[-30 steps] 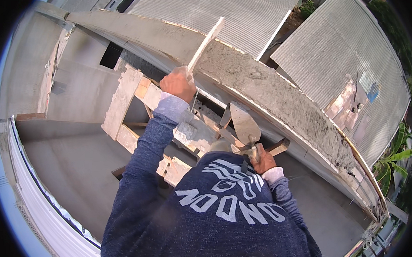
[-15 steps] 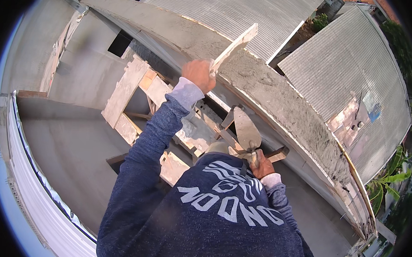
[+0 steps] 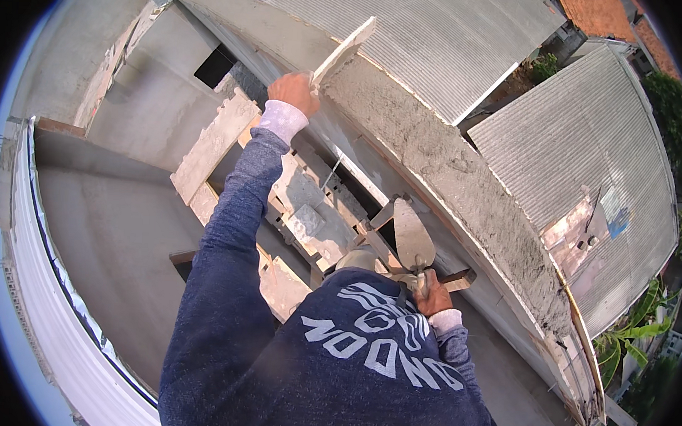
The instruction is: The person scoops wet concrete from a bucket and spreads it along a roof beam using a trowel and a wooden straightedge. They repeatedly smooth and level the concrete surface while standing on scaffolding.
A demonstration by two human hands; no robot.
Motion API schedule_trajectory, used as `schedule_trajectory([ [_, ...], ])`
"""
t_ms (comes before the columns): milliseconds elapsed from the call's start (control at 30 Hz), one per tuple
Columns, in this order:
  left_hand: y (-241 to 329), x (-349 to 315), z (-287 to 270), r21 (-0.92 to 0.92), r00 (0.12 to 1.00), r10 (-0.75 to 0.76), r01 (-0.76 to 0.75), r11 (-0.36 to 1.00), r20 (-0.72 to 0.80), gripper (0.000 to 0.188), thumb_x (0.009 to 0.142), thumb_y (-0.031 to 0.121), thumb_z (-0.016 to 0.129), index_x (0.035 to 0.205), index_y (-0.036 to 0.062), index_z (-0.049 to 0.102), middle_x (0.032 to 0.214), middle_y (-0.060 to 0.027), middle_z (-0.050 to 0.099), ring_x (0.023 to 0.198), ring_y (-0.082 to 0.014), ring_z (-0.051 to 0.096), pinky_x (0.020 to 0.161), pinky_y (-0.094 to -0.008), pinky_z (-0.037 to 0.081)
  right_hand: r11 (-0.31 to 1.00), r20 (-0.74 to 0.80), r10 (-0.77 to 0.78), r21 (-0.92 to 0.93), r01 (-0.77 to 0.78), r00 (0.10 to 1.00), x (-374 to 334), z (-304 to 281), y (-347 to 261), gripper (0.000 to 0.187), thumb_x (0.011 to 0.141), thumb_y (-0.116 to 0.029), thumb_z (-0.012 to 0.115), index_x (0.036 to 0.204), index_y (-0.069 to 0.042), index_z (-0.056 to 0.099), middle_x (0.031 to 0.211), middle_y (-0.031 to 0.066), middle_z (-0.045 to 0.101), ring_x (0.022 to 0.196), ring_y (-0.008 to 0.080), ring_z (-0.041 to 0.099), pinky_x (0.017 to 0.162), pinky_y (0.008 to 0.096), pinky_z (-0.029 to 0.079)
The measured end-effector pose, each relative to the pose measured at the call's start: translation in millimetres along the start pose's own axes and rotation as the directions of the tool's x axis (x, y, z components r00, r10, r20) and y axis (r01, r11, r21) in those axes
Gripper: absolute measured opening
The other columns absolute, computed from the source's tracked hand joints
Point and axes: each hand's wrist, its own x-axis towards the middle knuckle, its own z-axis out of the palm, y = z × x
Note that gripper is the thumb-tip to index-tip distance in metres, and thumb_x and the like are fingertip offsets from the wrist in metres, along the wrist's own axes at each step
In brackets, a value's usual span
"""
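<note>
The left hand gripped a long, pale board at twelve o'clock; the right hand, a grey, leaf-shaped metal trowel near four. Pressing evenly over rough grey cement seemed best.

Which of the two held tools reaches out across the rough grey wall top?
The pale, flat, board-like tool in the left hand: it overlaps the wall top in view. The trowel, in the right hand, sits nearer the dark blue sweatshirt.
</note>
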Motion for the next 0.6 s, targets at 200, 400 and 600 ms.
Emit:
schedule_trajectory([
  [200, -63, 70, 9, 0.115, 0.993, -0.113, 0.108, 0.988, 0.04, 0.024, 0.077, 0.022, 0.067, 0.097, 0.0096, 0.071, 0.091, -0.0197, 0.07, 0.09, -0.0381, 0.067, 0.081, -0.0461, 0.053, 0.999, 0.027, -0.031, -0.028, 0.032, 0.999, 0, -2, -5, 0.061, 0.083, -0.031, 0.065, 0.132, -0.002, 0.041, 0.09, 0.0298, 0.064, 0.082, 0.0491, 0.062, 0.077, 0.0538, 0.049],
  [400, -35, 43, 22, -0.064, 0.986, 0.076, -0.067, 0.996, 0.145, 0.031, 0.077, 0.026, 0.066, 0.101, 0.0073, 0.071, 0.09, -0.0228, 0.069, 0.09, -0.0416, 0.064, 0.083, -0.0479, 0.051, 0.997, -0.133, -0.077, -0.025, 0.074, 0.988, -8, 5, 5, 0.058, 0.084, -0.03, 0.064, 0.131, -0.004, 0.042, 0.09, 0.0297, 0.064, 0.085, 0.0492, 0.061, 0.078, 0.0536, 0.049],
  [600, 46, -26, 4, -0.257, 0.974, 0.2, -0.167, 0.952, 0.11, 0.022, 0.076, 0.017, 0.065, 0.095, 0.0072, 0.07, 0.082, -0.0207, 0.068, 0.084, -0.0406, 0.065, 0.079, -0.0488, 0.051, 0.995, -0.025, 0.086, 0.043, -0.085, 0.996, -8, 9, 11, 0.064, 0.083, -0.031, 0.065, 0.135, -0.003, 0.04, 0.094, 0.0323, 0.063, 0.089, 0.0484, 0.062, 0.082, 0.0529, 0.048],
])
